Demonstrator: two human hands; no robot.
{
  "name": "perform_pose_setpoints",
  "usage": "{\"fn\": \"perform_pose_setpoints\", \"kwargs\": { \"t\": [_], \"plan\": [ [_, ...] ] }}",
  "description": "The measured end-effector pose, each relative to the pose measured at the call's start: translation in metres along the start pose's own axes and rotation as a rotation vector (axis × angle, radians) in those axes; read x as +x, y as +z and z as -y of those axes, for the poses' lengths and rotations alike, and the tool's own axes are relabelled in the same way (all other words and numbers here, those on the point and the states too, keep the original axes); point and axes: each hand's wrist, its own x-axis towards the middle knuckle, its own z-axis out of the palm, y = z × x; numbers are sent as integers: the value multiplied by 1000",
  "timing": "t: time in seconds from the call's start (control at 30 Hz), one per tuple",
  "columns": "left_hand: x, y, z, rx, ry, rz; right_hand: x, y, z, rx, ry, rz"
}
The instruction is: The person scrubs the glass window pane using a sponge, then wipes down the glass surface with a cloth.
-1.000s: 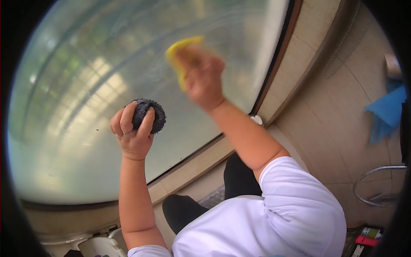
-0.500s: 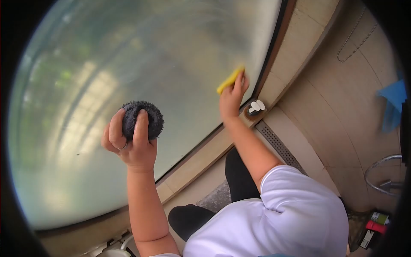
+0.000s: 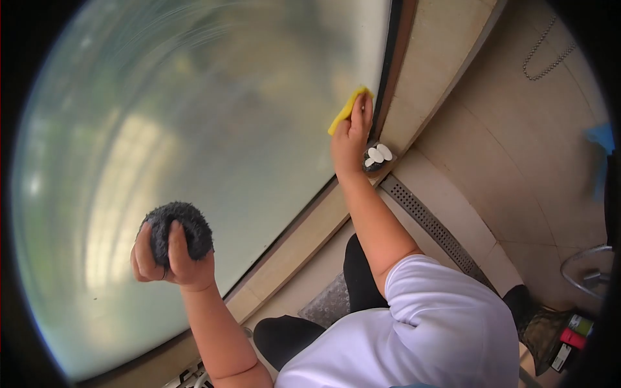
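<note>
My left hand [image 3: 169, 258] is closed round a fluffy dark grey scrubbing pad [image 3: 184, 226], held in front of the frosted window pane [image 3: 259, 161]. A ring shows on one finger. Near the pane's right edge, my right hand [image 3: 351, 139] grips a yellow cloth or sponge [image 3: 347, 110], which appears to lie against the glass. Its fingers cover part of the yellow piece. Whether the grey pad touches the pane I cannot tell.
A small pot with white pebbles [image 3: 376, 155] stands on the tiled sill [image 3: 284, 268] by my right wrist. A perforated drain strip [image 3: 430, 223] runs along the floor. Right are a bead chain [image 3: 535, 77], a blue cloth [image 3: 600, 138], a metal hose [image 3: 569, 271] and small boxes [image 3: 572, 339].
In the view, my left hand and the grey pad have shifted down and left. My right hand with the yellow piece sits slightly higher, closer to the frame. The camera view has turned a little.
</note>
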Motion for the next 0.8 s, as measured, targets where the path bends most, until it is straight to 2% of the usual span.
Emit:
{"fn": "perform_pose_setpoints", "kwargs": {
  "t": [0.03, 0.13, 0.2, 0.23, 0.27, 0.33, 0.4, 0.47, 0.5, 0.6, 0.67, 0.7, 0.73, 0.8],
  "plan": [
    [1, 2, 1, 0, 6, -18, 9, -2, 11, -14, -92, -9],
    [0, 2, 2, 16, 17, -25, 2, 17, -52, -30, 116, -139],
    [3, 1, 0, 16, 19, -22, -26, 25, -109, 244, 575, -130],
    [7, -1, -2, 17, 18, -10, -29, 26, -111, 390, 802, -118],
    [9, -2, -7, 16, 5, -1, -24, 27, -115, 316, 641, -103],
    [9, -2, -13, 24, -14, -4, 2, 19, -73, 164, 319, -77],
    [7, 1, -14, 44, -16, -29, 33, -17, 25, 6, -184, 5],
    [10, 1, -17, 37, -9, -21, 43, -22, 65, 104, -405, 34],
    [11, 1, -19, 30, -7, -17, 42, -15, 56, 127, -445, -16],
    [16, 4, -23, 12, 6, 18, 31, 6, -34, 31, -93, -165],
    [16, 8, -26, -17, 6, 3, 20, 11, -83, 75, 67, -123],
    [17, 9, -28, -32, 2, -6, 21, 5, -80, 96, 142, -101],
    [18, 9, -30, -13, 10, 2, 25, 1, -76, 131, 53, -68],
    [20, 8, -31, 26, 34, 24, 42, -21, -1, 201, -116, -1]
  ]
}}
